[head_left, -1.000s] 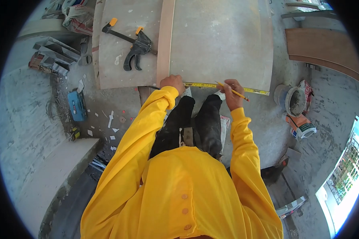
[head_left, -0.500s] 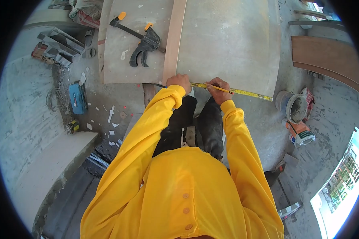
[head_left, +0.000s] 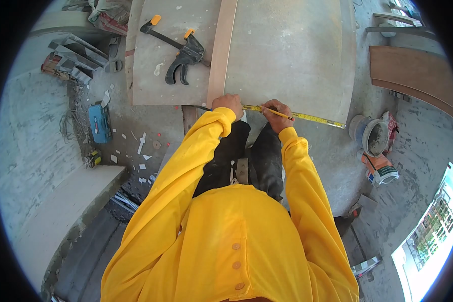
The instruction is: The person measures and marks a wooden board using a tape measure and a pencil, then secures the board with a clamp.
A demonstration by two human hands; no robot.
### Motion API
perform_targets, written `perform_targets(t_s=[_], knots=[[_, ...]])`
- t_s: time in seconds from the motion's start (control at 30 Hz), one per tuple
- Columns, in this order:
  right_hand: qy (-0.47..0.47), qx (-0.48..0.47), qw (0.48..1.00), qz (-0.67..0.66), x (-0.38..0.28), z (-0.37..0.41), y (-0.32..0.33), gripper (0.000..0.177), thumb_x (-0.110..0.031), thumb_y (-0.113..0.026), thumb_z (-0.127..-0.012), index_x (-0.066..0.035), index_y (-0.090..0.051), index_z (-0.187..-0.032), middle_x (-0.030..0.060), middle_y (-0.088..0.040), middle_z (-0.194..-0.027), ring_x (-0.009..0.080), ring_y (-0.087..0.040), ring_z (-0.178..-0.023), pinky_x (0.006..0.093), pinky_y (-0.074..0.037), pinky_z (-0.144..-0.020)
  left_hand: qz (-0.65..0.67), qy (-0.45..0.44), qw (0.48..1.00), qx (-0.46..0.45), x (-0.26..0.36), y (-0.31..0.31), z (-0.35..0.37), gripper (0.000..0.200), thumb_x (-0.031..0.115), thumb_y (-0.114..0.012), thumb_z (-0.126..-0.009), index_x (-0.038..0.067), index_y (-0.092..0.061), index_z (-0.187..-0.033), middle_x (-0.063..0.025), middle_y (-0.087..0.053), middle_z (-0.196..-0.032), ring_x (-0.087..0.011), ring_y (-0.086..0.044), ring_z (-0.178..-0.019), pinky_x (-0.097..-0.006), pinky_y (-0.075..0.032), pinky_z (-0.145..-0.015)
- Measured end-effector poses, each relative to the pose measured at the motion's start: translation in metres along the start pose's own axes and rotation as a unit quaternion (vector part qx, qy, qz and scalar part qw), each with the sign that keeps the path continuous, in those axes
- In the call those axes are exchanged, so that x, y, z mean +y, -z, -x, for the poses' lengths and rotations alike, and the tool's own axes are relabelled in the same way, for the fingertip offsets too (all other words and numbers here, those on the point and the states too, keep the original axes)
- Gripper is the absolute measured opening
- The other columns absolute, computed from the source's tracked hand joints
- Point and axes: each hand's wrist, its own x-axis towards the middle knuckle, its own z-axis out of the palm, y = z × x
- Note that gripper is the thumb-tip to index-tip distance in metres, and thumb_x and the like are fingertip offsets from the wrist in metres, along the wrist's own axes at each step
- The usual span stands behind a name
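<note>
A yellow tape measure (head_left: pixel 317 119) is stretched along the near edge of a large grey board (head_left: pixel 287 55). My left hand (head_left: pixel 227 104) is closed on the tape at that edge, by the near end of a narrow wooden strip (head_left: pixel 220 45). A thin dark piece (head_left: pixel 202 107) sticks out to the left of it; what it belongs to is hidden. In my right hand (head_left: pixel 277 115) is a yellow pencil (head_left: pixel 279 114), gripped between the fingers just above the tape, its dark end pointing right. Left of the strip, a black bar clamp (head_left: pixel 186 54) with orange pads lies on the board.
A bucket (head_left: pixel 375 137) and an orange-and-white bag (head_left: pixel 380 168) stand on the floor at right. Curved brown panels (head_left: pixel 412 75) lean farther back. At left are a blue case (head_left: pixel 99 124), stacked grey pieces (head_left: pixel 78 58) and scattered white scraps. A low ledge (head_left: pixel 85 196) runs along the left wall.
The view has shifted very slightly. Both hands, the tape measure and the pencil hold almost the same places on the board's edge.
</note>
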Motion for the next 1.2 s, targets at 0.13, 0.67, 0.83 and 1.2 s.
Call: perform_targets(t_s=[0.13,0.67,0.83,1.2], knots=[[0.001,-0.001,1.000,0.027,0.0026,-0.0007,0.0005,0.015,-0.016,-0.065,-0.077,-0.003,-0.063,-0.083,0.0077,-0.064,-0.075,0.0144,-0.059,-0.068,0.0268,-0.048,-0.066,-0.003,0.003,1.000,0.004,0.0009,0.0006,0.0007,0.029,0.021,-0.056,-0.079,0.007,-0.063,-0.102,-0.0148,-0.064,-0.102,-0.0307,-0.062,-0.096,-0.0390,-0.049,-0.082],[0.008,-0.004,1.000,-0.003,0.0030,-0.0013,0.0004,0.014,-0.015,-0.065,-0.077,-0.003,-0.063,-0.083,0.0076,-0.064,-0.076,0.0156,-0.060,-0.069,0.0264,-0.048,-0.067,0.007,0.011,1.000,0.013,0.0016,0.0000,0.0010,0.028,0.020,-0.057,-0.077,0.006,-0.065,-0.100,-0.0155,-0.064,-0.100,-0.0316,-0.062,-0.097,-0.0394,-0.048,-0.083],[0.001,0.003,1.000,0.028,0.0001,-0.0022,0.0005,0.015,-0.017,-0.065,-0.077,-0.004,-0.063,-0.083,0.0092,-0.064,-0.077,0.0181,-0.061,-0.069,0.0277,-0.048,-0.067,-0.005,0.012,1.000,-0.002,0.0000,-0.0025,-0.0032,0.035,0.030,-0.061,-0.077,0.007,-0.061,-0.103,-0.0147,-0.063,-0.102,-0.0306,-0.061,-0.097,-0.0399,-0.048,-0.083],[0.014,0.003,0.999,0.031,0.0026,-0.0023,-0.0008,0.016,-0.019,-0.065,-0.078,-0.004,-0.063,-0.083,0.0097,-0.065,-0.076,0.0196,-0.062,-0.068,0.0284,-0.048,-0.066,-0.004,0.020,1.000,0.000,0.0008,-0.0037,-0.0022,0.035,0.031,-0.060,-0.079,0.007,-0.061,-0.104,-0.0153,-0.063,-0.102,-0.0307,-0.061,-0.098,-0.0399,-0.048,-0.083]])
